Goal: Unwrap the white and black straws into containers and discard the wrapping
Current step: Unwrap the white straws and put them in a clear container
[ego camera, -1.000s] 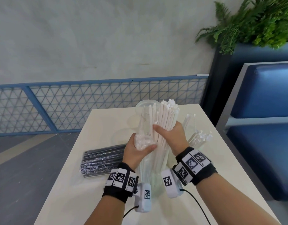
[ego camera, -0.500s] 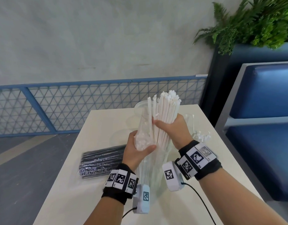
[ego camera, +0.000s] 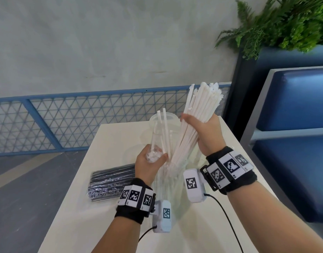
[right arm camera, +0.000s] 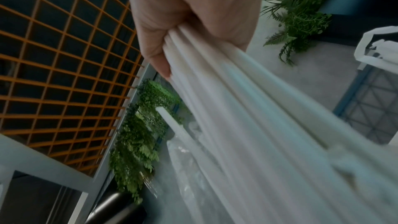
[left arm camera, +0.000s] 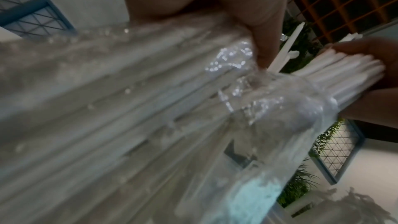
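White straws (ego camera: 197,121) form a thick bundle clamped in the right hand (ego camera: 202,132), raised and leaning toward 1 o'clock, their lower ends inside the clear plastic wrapping (ego camera: 168,179). Left hand (ego camera: 148,167) is closed on the gathered mouth of that wrapping, with 2 or 3 loose straws (ego camera: 164,132) standing by its fingers. Black straws (ego camera: 111,181) lie sealed in their packet on the bench (ego camera: 80,216) at 9 o'clock of the hands. Clear containers (ego camera: 160,119) stand at 12 o'clock.

Assessment: the step in hand appears to be drawing the bundle out of the sleeve. Pull along the straws' length, not sideways, keeping the left grip low and firm. Stragglers risk spilling, so collect them before releasing the wrapping. Container contents cannot be judged.
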Tool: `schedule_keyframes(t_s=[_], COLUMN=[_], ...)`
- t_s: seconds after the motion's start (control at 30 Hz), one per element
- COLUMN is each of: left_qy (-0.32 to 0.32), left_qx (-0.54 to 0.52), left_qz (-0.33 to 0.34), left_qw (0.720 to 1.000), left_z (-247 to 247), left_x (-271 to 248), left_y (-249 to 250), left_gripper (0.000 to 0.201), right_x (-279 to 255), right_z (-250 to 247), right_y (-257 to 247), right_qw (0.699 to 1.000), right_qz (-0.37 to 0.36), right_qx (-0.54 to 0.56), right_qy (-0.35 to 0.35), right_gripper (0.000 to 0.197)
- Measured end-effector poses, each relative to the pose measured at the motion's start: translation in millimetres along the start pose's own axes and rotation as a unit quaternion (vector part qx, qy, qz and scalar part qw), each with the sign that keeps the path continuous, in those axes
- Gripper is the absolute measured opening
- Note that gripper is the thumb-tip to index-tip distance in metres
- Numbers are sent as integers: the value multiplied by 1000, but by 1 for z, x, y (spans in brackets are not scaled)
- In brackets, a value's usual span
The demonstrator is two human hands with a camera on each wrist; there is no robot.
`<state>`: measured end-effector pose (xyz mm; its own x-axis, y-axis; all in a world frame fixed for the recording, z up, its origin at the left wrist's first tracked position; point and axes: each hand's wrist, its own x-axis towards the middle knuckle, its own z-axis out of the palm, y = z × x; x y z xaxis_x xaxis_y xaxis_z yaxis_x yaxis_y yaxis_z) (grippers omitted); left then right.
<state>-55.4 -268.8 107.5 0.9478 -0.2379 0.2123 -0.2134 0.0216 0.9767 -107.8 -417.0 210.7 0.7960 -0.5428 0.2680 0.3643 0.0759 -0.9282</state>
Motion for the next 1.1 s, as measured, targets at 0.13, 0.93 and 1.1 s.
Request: schedule_keyframes(t_s=[0.13,0.93,1.1], left_qy=[6,61,70], left_qx=[0,114,114], left_qz=[0,-19,-23], left_qw=[1000,991,991], left_z=[1,-1,-4], left_x=[0,8,10], left_y=[1,8,8], left_gripper=[24,25,25], right_x=[4,10,11], right_z=[-5,-31,-49], right_y=[-6,-22,-37], right_qw=[998,967,951], right_qz=[1,19,-37], right_qx=[30,106,103], right_qy=[48,230,291], right_gripper=[7,31,35])
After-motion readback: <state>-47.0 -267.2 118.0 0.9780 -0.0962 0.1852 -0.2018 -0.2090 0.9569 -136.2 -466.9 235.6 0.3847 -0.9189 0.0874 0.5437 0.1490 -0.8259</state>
